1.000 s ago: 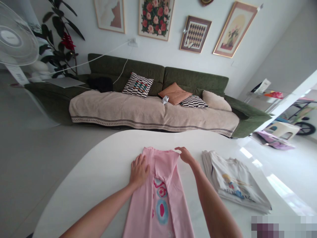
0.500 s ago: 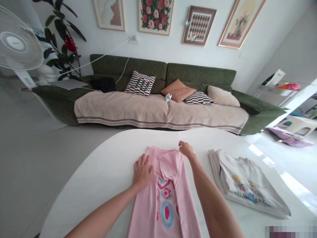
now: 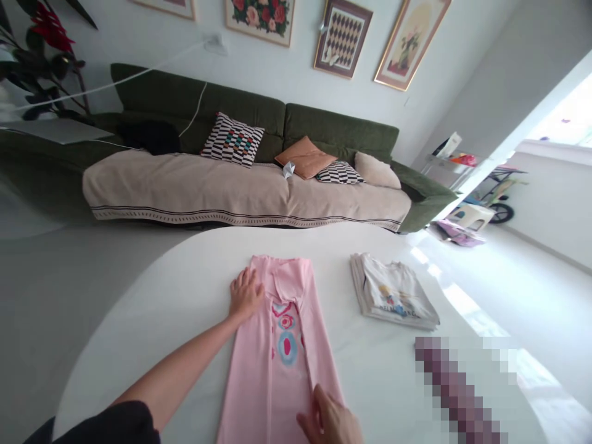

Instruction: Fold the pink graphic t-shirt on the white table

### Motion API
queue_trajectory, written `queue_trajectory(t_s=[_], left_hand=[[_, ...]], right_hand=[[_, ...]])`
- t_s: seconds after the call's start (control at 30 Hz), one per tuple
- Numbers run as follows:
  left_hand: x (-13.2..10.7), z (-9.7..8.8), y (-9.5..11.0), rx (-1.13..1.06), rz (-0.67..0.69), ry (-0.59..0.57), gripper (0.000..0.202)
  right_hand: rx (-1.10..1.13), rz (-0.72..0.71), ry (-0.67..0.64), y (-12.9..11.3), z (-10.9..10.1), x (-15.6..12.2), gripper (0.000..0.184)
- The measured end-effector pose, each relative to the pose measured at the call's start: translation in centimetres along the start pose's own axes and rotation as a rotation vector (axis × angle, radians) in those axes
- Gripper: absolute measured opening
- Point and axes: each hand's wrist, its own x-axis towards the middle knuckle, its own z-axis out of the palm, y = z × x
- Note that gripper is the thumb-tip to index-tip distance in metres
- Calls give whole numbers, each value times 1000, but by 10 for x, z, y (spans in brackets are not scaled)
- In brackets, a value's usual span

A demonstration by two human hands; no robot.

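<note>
A pink garment [image 3: 287, 280], its sides folded inward over a blue and red printed front, lies lengthwise on the white table [image 3: 185, 290]. On its upper left edge rests my left hand [image 3: 245, 295], flat with the fingers spread. My right hand [image 3: 330, 419] is over the garment's lower right side at the bottom of the view. Its thumb and bent forefinger are apart, and the other fingers are mostly hidden. To the right sits a stack of folded pale shirts [image 3: 398, 293], the top one bearing a cartoon print.
A blurred-out, pixelated patch [image 3: 453, 382] covers the table's right side. Beyond the table stands a green sofa [image 3: 342, 132] with a beige cover and several cushions. A laptop [image 3: 58, 129] lies on the sofa's left arm.
My right hand has come down from beside the garment's top right corner to its lower right side. My left hand stays on the upper left edge. The view has turned right.
</note>
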Motion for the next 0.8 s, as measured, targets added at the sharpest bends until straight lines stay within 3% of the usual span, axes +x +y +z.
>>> queue_trajectory(t_s=[0.07,0.13,0.33,0.5,0.63,0.8], left_hand=[[3,-1,-2,-42,-5,-3,49],[8,-4,-4,-86,-16,-2,48],[5,-22,2,-200,-1,96,36],[-50,-23,26,-263,180,131,41],[-100,-17,41,-261,348,-1,41],[-131,-29,49,-198,409,-168,46]], right_hand=[[-70,111,78,-5,22,-27,24],[-79,188,140,-10,30,-39,22],[43,219,180,-20,0,-38,30],[160,118,190,-44,-10,-34,27],[197,101,154,-59,3,-32,36],[264,3,115,-52,12,-38,28]])
